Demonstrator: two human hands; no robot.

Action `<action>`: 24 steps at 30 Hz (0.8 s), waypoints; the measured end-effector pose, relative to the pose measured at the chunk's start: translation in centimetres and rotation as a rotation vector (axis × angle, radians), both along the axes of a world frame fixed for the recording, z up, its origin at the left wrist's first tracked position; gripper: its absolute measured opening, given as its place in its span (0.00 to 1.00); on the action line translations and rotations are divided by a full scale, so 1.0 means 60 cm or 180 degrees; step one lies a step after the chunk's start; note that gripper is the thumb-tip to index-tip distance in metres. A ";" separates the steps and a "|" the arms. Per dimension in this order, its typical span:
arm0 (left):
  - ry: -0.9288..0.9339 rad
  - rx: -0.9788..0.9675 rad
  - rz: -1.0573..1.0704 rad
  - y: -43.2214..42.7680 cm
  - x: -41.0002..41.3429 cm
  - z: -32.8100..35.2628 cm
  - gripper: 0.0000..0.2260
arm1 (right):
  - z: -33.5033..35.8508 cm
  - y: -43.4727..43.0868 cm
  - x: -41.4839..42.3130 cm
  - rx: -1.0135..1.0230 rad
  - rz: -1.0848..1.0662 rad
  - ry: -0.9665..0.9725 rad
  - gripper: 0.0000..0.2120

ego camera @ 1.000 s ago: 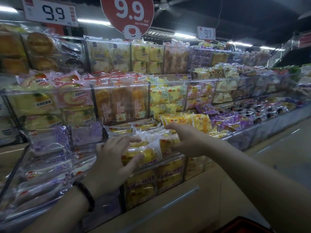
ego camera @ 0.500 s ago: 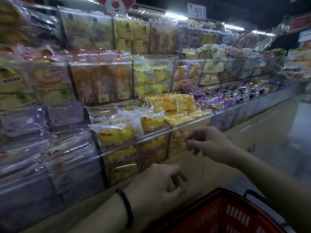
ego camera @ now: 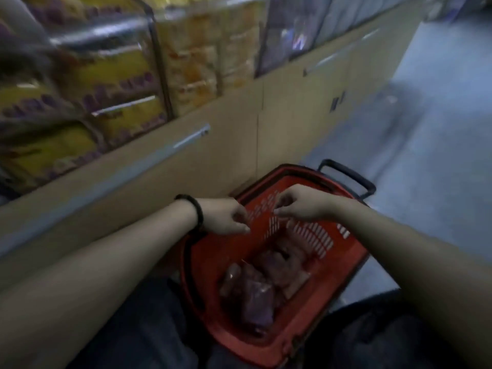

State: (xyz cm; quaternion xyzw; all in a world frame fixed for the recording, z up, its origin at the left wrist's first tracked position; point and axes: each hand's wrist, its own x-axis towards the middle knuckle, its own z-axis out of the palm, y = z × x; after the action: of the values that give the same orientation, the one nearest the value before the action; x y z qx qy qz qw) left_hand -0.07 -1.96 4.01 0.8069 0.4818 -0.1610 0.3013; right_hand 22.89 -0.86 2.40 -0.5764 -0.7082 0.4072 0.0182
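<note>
Red shopping basket (ego camera: 210, 257) sits right under both hands. Left hand (ego camera: 229, 217) and right hand (ego camera: 300, 206) hover over its far half, about level, fingers curled toward each other. Honestly can't tell if they're pinching anything. Purple snack packs (ego camera: 255, 296) lie below them, back toward the body along the basket's length. Yellow shelf packs (ego camera: 119, 83) are way off left.

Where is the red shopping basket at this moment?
In the head view the red basket sits low and centre, beside the shelf's wooden base, directly under the left hand and the right hand.
</note>
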 end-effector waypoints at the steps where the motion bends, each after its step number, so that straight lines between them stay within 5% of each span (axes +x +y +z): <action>1: -0.0031 -0.0007 -0.0038 0.010 0.005 -0.018 0.14 | -0.030 0.006 0.006 -0.0177 -0.0057 -0.0073 0.07; 8: 0.0091 -0.0157 -0.0221 0.036 0.021 -0.101 0.14 | -0.219 0.028 0.029 -0.1231 -0.0133 -0.0883 0.10; 10: 0.0053 -0.0289 -0.0205 0.041 0.025 -0.107 0.13 | -0.253 0.026 0.013 -0.1418 -0.0090 -0.1169 0.16; 14: 0.0109 -0.0445 -0.0051 0.053 0.018 -0.116 0.13 | -0.385 0.055 -0.015 -0.0527 0.0792 -0.1734 0.42; 21: 0.0259 -0.0559 -0.0005 0.054 -0.002 -0.130 0.13 | -0.438 0.021 -0.044 -0.0794 0.1190 -0.1919 0.26; 24: 0.0344 -0.0601 -0.0029 0.054 -0.005 -0.132 0.12 | -0.486 0.037 -0.021 -0.0521 0.1270 -0.1969 0.28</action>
State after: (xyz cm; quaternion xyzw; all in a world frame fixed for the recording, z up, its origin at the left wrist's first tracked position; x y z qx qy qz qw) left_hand -0.35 1.30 -3.92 0.7672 0.4764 -0.2503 0.3489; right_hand 21.61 1.37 -26.75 -0.5224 -0.7437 0.2647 -0.3224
